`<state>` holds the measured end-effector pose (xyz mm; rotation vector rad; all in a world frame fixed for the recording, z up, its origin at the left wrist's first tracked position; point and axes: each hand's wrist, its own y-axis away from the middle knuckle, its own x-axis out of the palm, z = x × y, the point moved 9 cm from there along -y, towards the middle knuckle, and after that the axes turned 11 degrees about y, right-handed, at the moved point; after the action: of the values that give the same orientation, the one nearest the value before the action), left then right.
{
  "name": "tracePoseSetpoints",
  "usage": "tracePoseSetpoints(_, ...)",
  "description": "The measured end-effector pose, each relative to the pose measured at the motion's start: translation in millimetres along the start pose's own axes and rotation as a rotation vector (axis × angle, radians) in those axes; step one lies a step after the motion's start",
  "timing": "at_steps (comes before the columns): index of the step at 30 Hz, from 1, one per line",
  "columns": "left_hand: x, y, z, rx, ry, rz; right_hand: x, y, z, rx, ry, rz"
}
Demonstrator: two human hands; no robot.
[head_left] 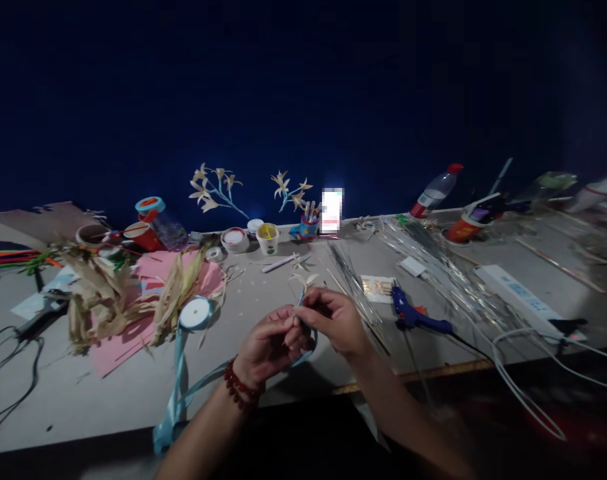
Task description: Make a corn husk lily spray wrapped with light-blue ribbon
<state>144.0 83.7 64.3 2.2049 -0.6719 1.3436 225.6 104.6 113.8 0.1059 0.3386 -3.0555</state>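
Observation:
My left hand (273,340), with a red bead bracelet at the wrist, is closed in a pinch on the stem of a small pale flower (307,281). Touching it, my right hand (333,320) pinches the same stem from the right side. The flower's petals stick up above my fingertips. Light blue ribbon (203,380) runs from my hands to the left and hangs over the table's front edge. A white-faced ribbon spool (195,312) lies to the left of my hands.
Dried husks (103,300) lie on pink sheets (118,347) at left. Two flower sprays (223,190), tubs (268,239) and a lit phone (331,212) stand behind. A blue glue gun (418,317), wires (351,280) and a power strip (521,297) lie at right.

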Motion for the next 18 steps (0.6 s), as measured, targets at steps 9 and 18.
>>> tracePoseSetpoints(9,-2.6,24.2,-40.5,0.466,-0.529,-0.248,-10.0,1.1,0.8,-0.114,0.218,-0.107)
tracePoseSetpoints(18,-0.7,9.0,-21.0,0.144,-0.118,-0.077,4.8,-2.9,-12.2,0.005,-0.053,0.033)
